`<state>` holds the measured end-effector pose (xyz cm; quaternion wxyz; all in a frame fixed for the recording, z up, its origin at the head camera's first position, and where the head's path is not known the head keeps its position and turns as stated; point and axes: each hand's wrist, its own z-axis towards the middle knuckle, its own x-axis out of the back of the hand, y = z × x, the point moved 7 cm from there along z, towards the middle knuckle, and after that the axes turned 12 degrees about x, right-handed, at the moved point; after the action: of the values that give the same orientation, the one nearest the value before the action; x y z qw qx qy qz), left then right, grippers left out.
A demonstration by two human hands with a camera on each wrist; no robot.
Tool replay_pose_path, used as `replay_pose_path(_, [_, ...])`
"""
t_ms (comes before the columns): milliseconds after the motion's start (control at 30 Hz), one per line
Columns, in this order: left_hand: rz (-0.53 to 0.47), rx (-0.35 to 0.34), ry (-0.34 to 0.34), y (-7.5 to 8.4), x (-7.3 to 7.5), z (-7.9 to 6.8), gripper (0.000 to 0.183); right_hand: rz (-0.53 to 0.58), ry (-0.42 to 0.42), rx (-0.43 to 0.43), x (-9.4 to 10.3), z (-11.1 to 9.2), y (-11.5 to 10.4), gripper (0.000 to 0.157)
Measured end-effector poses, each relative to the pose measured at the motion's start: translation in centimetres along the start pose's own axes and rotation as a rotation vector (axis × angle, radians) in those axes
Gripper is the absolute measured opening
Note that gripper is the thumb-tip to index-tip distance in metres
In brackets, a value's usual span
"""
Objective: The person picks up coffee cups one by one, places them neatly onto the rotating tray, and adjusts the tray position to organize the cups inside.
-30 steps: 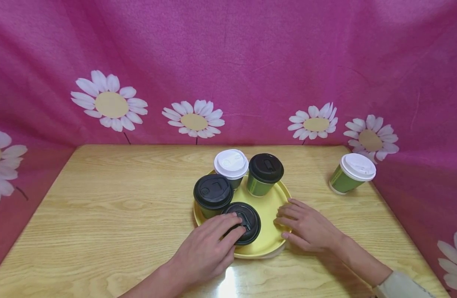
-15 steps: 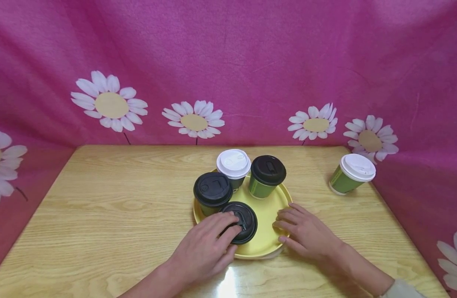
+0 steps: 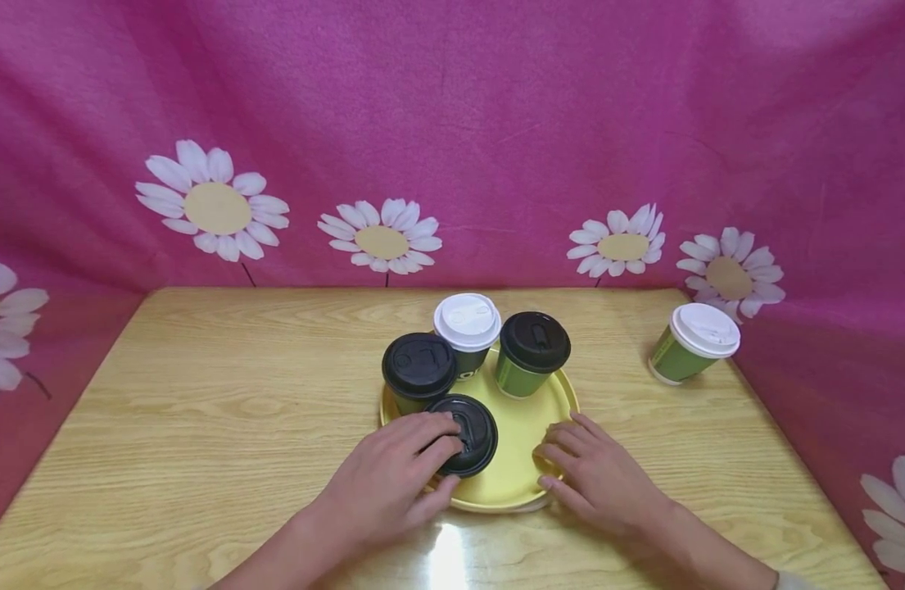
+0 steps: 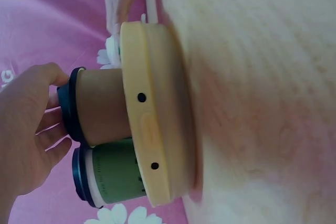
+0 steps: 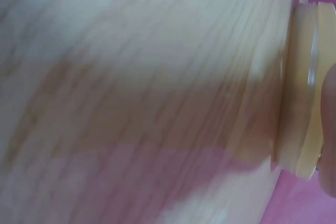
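Note:
A round yellow turntable tray (image 3: 508, 459) carries several lidded paper coffee cups. My left hand (image 3: 386, 475) grips the front cup by its black lid (image 3: 476, 442); in the left wrist view its brown paper body (image 4: 102, 103) stands upright on the tray. My right hand (image 3: 603, 475) holds the tray's right rim, fingers bent over it. Behind the front cup are a black-lidded cup (image 3: 420, 369) at left, a white-lidded cup (image 3: 468, 324) at the back, and a green cup with a black lid (image 3: 533, 352) at right.
A green cup with a white lid (image 3: 691, 344) stands apart on the wooden table (image 3: 223, 410), near its right edge. A pink cloth with daisies (image 3: 496, 147) hangs behind the table and along both sides.
The tray and its cups have turned clockwise seen from above. The back cups moved right and the front cup left with my left hand. My right hand has come slightly nearer.

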<state>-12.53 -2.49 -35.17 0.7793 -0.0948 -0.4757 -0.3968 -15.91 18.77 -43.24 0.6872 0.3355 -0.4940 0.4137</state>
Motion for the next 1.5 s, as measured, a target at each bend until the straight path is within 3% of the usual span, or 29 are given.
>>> replay_pose_path(533, [0.021, 0.041, -0.036, -0.9, 0.2, 0.3, 0.028, -0.024, 0.028, -0.133, 0.0, 0.4, -1.7, 0.034])
replay_pose_path(800, [0.015, 0.053, -0.036, -1.2, 0.3, 0.5, 0.026, -0.047, -0.004, -0.194, -0.1, 0.6, -2.3, 0.036])
replay_pose_path(1500, [0.023, 0.092, -0.017, -2.5, 0.6, 0.7, 0.025, -0.04, 0.0, -0.229, -0.4, 1.7, -4.1, 0.031])
